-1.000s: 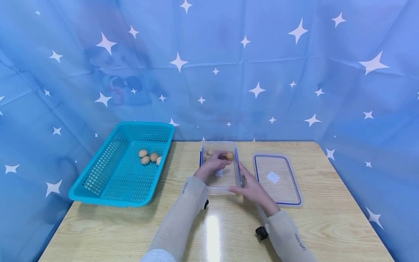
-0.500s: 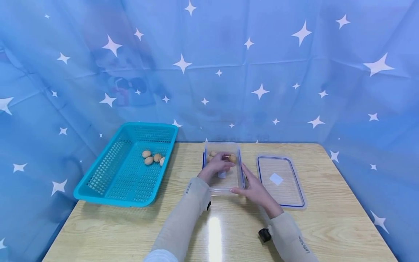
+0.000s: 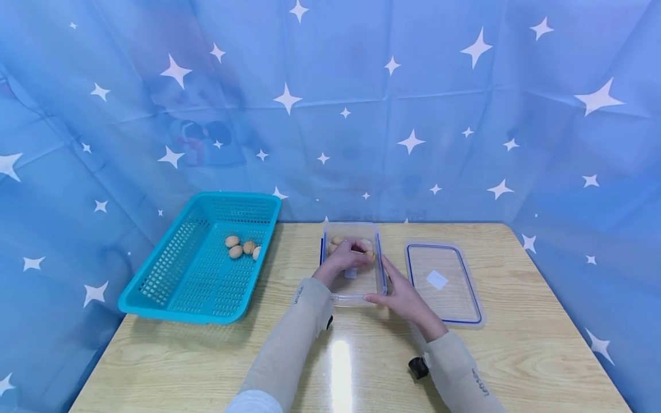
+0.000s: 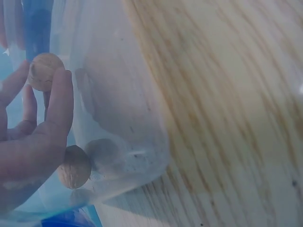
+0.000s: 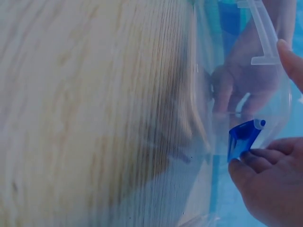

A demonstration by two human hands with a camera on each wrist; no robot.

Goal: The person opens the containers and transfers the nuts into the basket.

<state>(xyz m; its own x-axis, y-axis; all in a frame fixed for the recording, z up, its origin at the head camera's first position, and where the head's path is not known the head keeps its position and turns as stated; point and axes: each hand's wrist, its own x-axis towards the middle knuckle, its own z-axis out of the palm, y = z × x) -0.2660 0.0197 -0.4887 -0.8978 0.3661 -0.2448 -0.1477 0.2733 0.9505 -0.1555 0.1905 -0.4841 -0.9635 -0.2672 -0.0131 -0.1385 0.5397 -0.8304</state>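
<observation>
A clear plastic container stands mid-table with several walnuts at its far end. My left hand reaches into it, fingers curled over a walnut. In the left wrist view that hand pinches a walnut between its fingertips; a second walnut lies below by the container wall. My right hand lies along the container's right side. In the right wrist view its fingers curl at the blue latch, and the thumb touches the rim.
The container's clear lid, blue-rimmed, lies flat to the right. A teal mesh basket at the left holds several walnuts. A blue starred curtain closes in the wooden table at the back and sides.
My left hand has slid a little farther into the container, and its fingers now cover the walnut that lay beside them. The right hand stays at the container's side.
</observation>
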